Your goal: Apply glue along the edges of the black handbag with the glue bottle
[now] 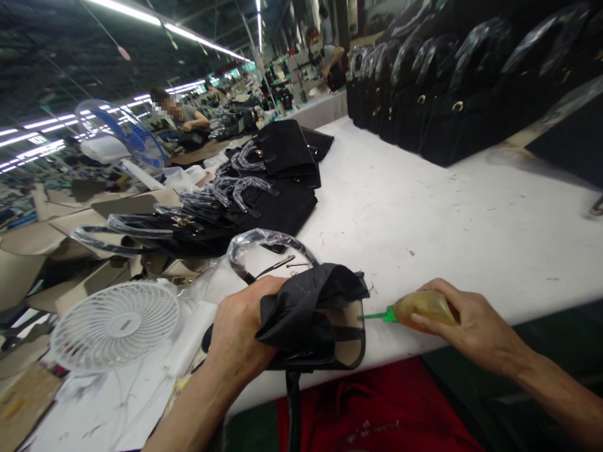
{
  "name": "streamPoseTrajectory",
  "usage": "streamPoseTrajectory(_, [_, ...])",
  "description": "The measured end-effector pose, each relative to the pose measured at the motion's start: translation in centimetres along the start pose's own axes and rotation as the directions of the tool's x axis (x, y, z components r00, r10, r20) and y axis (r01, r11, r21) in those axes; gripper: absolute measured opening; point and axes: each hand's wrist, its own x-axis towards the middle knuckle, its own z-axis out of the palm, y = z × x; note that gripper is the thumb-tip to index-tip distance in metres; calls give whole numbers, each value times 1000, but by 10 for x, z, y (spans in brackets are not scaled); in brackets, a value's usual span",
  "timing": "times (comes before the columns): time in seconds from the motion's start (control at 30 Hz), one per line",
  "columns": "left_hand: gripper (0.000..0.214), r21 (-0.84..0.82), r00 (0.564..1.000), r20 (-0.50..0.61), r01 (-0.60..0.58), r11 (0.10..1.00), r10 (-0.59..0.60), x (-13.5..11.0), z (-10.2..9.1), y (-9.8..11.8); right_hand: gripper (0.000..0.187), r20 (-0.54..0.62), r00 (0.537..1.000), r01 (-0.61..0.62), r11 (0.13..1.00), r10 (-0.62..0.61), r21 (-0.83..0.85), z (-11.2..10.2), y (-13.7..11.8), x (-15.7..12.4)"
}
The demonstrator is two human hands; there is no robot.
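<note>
Wrapped firmly round a soft, translucent amber squeeze bottle [426,309] with a slim green nozzle [379,316], the right hand [475,321] held its tip at the beige end panel [349,346] of a black fabric handbag [325,285]. Gripping that bag, the left hand [242,317] held it at the white tabletop's [377,220] near edge. Dispensing at 1 edge seemed in hand; the next move probably called for a steady bag and gentle squeeze.
</note>
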Motion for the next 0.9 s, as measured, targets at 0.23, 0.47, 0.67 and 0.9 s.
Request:
streamPoseTrajectory(0.23, [10,28,990,-65,-126,992,128,-8,-5,2,44,13,996,-83,996,84,-39,2,-5,-8])
streamPoseTrajectory(0.47, [13,-71,978,-103,-186,980,179,-18,-9,11,40,115,991,-61,998,63,-22,5,-4,-11])
streamPoseTrajectory(0.67, [23,-131,977,-109,-195,972,181,-31,-7,14,43,89,992,-96,995,93,24,5,-7,-14])
streamPoseTrajectory(0.9, [31,-229,987,-92,-153,961,135,-45,2,7,46,60,995,-79,997,80,-26,8,-9,-17])
